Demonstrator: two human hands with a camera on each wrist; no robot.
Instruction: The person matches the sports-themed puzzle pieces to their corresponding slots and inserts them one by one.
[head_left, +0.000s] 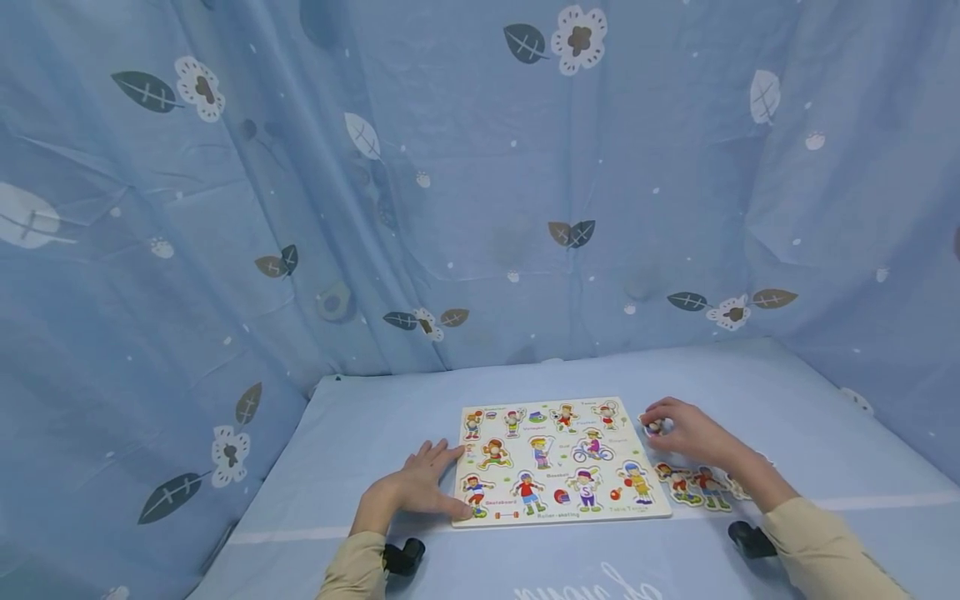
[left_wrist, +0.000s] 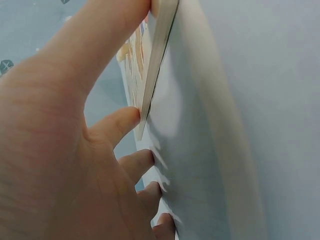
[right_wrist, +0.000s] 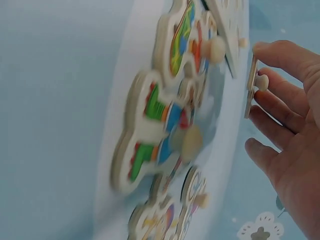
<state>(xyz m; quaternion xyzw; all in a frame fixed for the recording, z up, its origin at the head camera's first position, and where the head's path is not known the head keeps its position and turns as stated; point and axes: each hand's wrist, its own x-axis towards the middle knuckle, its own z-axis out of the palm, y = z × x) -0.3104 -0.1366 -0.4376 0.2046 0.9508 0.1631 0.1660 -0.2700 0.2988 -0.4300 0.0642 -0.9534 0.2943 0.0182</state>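
Observation:
A wooden puzzle board (head_left: 660, 502) with cartoon sports figures lies flat on the table. My left hand (head_left: 416, 483) is at its left side, the thumb over the lower left corner and the other fingers spread; the left wrist view shows the index fingertip (left_wrist: 131, 117) against the board's edge. Beyond the board's right edge, my right hand (head_left: 690, 429) holds a small knobbed puzzle piece (right_wrist: 251, 90) between thumb and fingers. Its picture is mostly hidden. Several loose puzzle pieces (head_left: 708, 490) lie below that hand, one showing green roller skates (right_wrist: 155, 107).
A pale blue cloth (head_left: 360, 417) with a white stripe covers the table. Blue curtains (head_left: 480, 208) with leaves and flowers hang behind and to the left. Each wrist carries a black camera mount (head_left: 405, 557). The loose pieces lie close together, partly overlapping, with wooden knobs (right_wrist: 192, 142) upward.

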